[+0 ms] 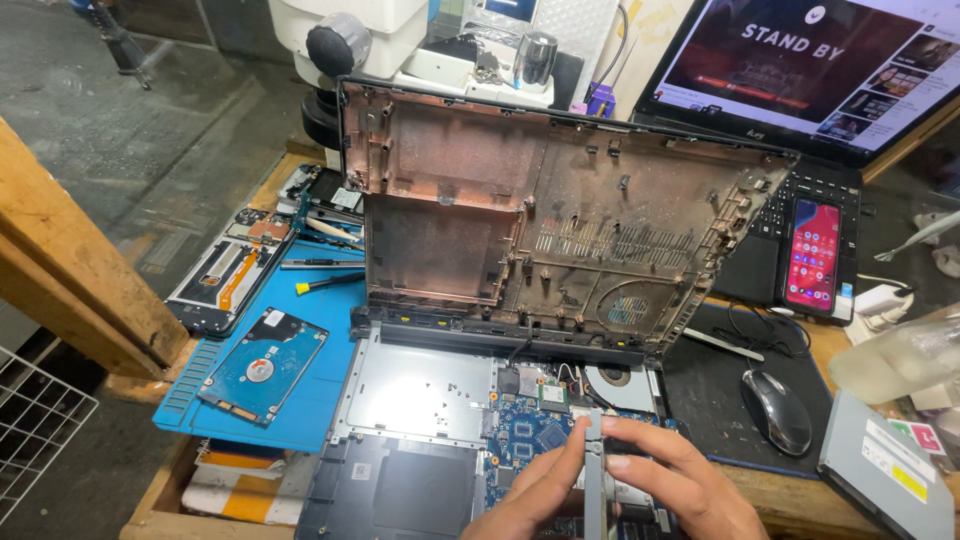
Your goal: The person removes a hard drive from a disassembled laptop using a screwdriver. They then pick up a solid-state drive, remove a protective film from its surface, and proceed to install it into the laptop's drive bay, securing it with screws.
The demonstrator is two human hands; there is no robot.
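At the bottom centre of the frame both hands are meeting over an opened laptop (420,400), whose blue board (528,432) is lying uncovered just above them. The left hand (535,495) is coming up from the lower edge with its fingers curled, and its fingertips are pinching a narrow grey strip (595,470) from the left side. The right hand (680,480) is closing on the same strip from the right, with thumb and forefinger pressed at its top end. The strip is standing almost upright between the two hands, over the lower right part of the board. The bottom cover (560,210) is standing tilted up behind the laptop, filling the middle of the frame. On the blue mat (320,390) at the left a hard drive (263,366) is lying flat, with a yellow-tipped screwdriver (328,283) above it. At the right a mouse (776,410) is sitting on a black pad, and a phone (812,254) with a red screen is lying on a second laptop (800,90) at the upper right
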